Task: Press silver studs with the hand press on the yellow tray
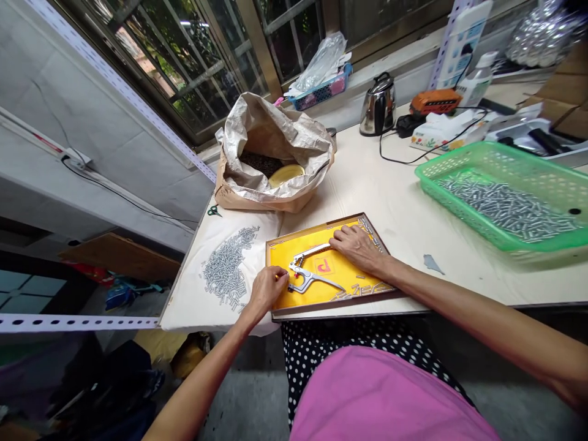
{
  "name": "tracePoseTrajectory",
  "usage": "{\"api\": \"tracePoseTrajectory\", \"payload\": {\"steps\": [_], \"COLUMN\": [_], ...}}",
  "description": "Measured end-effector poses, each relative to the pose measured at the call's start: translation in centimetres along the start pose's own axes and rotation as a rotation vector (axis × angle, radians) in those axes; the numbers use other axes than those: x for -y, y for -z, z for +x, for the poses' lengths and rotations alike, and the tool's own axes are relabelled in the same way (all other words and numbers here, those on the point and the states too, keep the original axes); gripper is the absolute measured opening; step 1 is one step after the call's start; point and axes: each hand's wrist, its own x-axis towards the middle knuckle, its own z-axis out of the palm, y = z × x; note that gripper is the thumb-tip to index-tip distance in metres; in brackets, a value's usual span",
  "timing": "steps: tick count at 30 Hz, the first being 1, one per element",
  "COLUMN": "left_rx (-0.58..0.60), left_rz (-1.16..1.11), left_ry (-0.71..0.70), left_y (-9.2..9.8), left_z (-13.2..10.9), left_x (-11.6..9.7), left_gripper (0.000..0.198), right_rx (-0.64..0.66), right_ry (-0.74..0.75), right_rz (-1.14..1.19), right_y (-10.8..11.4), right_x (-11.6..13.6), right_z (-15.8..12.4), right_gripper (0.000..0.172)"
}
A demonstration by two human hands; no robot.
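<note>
A shallow tray with a yellow bottom (294,242) lies near the table's front edge. In it lies a silver hand pliers tool (309,278) with two long, spread handles and a small red part near its jaw. My right hand (356,248) is closed over the end of the upper handle. At the jaw end, my left hand (269,286) pinches with thumb and finger; what sits between the fingertips is too small to make out. Small metal pins (362,289) lie along the tray's near edge and in its far right corner.
A pile of metal pins (227,266) lies on white cloth at left, near green-handled scissors (214,211). Behind stands an open paper sack (257,199) with a yellow dish inside. At right are a green basket (459,229) of pins and a kettle (377,105).
</note>
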Motion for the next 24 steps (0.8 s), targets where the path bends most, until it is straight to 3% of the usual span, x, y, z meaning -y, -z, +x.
{"api": "tracePoseTrajectory", "payload": {"steps": [8,14,19,24], "left_rx": [0.158,0.289,0.431,0.532], "left_rz": [-0.298,-0.508,-0.523,-0.489], "left_ry": [0.107,0.252,0.340,0.435], "left_y": [-0.8,-1.1,-0.2,0.5], "left_z": [1.0,1.3,2.1,2.3], "left_x": [1.1,1.4,0.8,0.1], "left_gripper": [0.024,0.025,0.030,0.029], "right_rx": [-0.112,-0.118,-0.057,0.088], "right_ry": [0.007,0.015,0.007,-0.018], "right_rz": [-0.026,-0.033,-0.038,0.074], "right_y": [0.4,0.3,0.5,0.5], "right_x": [0.1,0.2,0.3,0.3], "right_z": [0.0,0.0,0.0,0.1], "right_gripper": [0.018,0.021,0.024,0.024]}}
